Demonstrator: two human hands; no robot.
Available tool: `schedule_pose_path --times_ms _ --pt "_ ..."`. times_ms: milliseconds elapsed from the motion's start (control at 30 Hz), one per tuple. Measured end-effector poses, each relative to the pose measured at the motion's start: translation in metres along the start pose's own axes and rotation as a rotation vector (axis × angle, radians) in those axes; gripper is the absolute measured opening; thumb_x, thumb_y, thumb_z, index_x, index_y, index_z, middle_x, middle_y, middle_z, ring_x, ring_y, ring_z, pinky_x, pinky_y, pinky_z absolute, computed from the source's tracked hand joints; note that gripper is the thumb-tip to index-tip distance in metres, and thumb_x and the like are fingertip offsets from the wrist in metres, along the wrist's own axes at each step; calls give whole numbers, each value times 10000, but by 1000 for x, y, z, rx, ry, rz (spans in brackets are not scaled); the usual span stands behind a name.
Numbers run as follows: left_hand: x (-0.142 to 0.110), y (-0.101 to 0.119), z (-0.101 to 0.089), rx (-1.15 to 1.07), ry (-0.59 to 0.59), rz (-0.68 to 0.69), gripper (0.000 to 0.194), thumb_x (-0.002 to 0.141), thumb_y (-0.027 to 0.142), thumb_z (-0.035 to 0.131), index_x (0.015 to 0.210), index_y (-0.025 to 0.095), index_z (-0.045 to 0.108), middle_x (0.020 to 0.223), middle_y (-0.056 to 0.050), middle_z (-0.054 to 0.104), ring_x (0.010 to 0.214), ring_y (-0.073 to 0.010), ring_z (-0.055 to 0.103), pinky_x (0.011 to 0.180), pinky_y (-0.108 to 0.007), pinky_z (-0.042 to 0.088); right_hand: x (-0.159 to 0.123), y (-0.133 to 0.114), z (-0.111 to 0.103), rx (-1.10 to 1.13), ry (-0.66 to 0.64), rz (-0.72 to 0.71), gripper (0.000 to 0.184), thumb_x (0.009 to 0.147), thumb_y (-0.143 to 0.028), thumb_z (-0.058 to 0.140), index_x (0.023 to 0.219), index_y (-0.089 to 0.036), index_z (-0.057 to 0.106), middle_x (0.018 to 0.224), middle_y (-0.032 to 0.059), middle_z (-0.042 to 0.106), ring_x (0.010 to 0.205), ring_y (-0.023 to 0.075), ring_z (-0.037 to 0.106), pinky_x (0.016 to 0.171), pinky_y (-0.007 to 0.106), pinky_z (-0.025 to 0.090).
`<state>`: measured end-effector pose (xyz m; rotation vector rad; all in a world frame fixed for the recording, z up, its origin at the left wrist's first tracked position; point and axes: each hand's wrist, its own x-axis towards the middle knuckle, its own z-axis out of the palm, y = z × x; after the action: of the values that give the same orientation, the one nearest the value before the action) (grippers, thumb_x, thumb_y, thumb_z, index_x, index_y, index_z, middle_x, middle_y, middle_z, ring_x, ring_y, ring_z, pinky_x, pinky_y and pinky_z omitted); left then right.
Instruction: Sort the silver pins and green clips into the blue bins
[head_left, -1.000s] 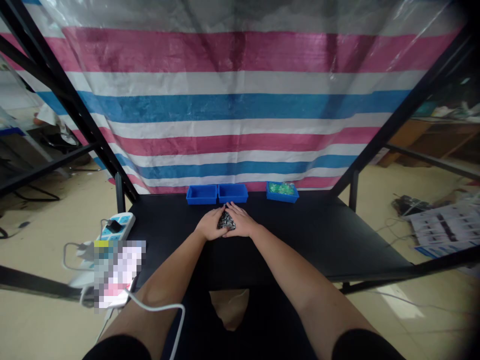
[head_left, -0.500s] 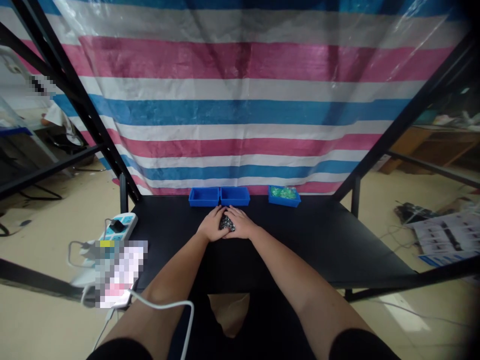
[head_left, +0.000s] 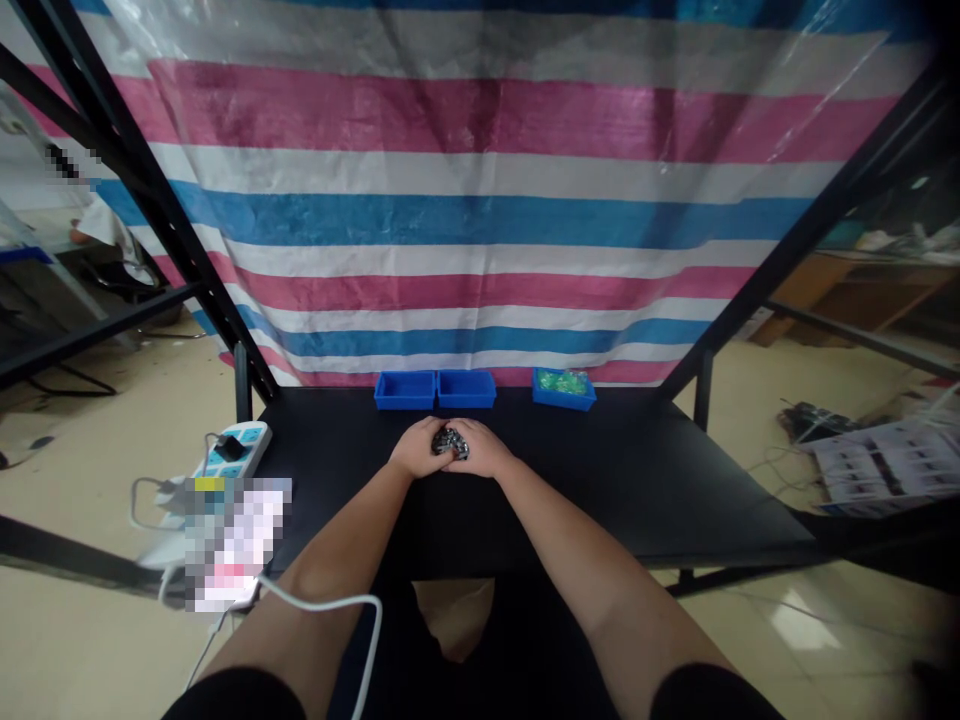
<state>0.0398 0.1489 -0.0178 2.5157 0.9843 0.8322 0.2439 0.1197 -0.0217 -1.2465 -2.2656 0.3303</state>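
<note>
A shiny dark lump (head_left: pixel 450 442) is enclosed between the left hand (head_left: pixel 417 448) and the right hand (head_left: pixel 481 449) at the middle of a black counter (head_left: pixel 615 480). Both hands are almost closed, curled inward with the fingers meeting over the lump, so it appears to be cupped from two sides and kept together rather than pinched by one hand. (So much of it is covered that its make-up cannot be told, though small metal pieces are suggested.) Whether it is lifted or resting on the counter is also hidden.

Along the far edge, well ahead of the hands, a left blue bin (head_left: pixel 405 391), a middle blue bin (head_left: pixel 466 390) and a right blue bin (head_left: pixel 564 390) are set in a row. Green bits (head_left: pixel 559 381) are heaped in the right one; the floors of the other two are hidden by their rims. A power strip (head_left: pixel 232 449) is placed off the counter's left side, and whatever lies just below it is obscured by a pixelated patch (head_left: pixel 236 545).
</note>
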Motion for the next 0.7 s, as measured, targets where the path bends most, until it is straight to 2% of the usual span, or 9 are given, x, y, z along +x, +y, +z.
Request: schedule_pose_path --times_ms 100,267,400,567,700 --pt "-3 3 -2 -6 19 -23 504 783 447 690 1215 189 658 1113 -101 674 1038 -271 658 963 -395 533 -5 -4 -1 25 26 13 783 643 -541 848 1310 -235 576 1379 120 585 1271 309 556 1101 489 416" --pt "-4 1 -3 -14 33 -52 411 843 514 654 1112 210 718 1019 -77 709 943 -233 682 880 -354 547 -15 -3 1 56 91 57 593 749 -462 796 1282 -259 630 1342 85 632 1247 279 590 1096 464 435" --pt "-3 -1 -4 -18 46 -84 395 877 533 618 1077 215 742 1017 -71 732 932 -221 695 866 -338 551 -24 1 -1 93 139 69 447 801 -419 762 1211 -257 686 1303 70 662 1207 250 623 1079 421 464" --pt "-6 -3 -5 -35 10 -100 378 933 503 532 1106 242 743 1127 -52 749 1060 -228 692 961 -356 539 -35 10 -3 92 182 112 320 870 -350 688 1182 -283 713 1233 46 704 1180 249 644 1071 437 476" --pt "-11 -9 -5 -9 -13 -90 425 979 454 438 1227 221 692 1280 -50 697 1204 -226 638 1097 -394 466 -39 13 -5 59 162 131 242 911 -318 623 1128 -313 730 1182 20 731 1202 256 637 1124 510 413"
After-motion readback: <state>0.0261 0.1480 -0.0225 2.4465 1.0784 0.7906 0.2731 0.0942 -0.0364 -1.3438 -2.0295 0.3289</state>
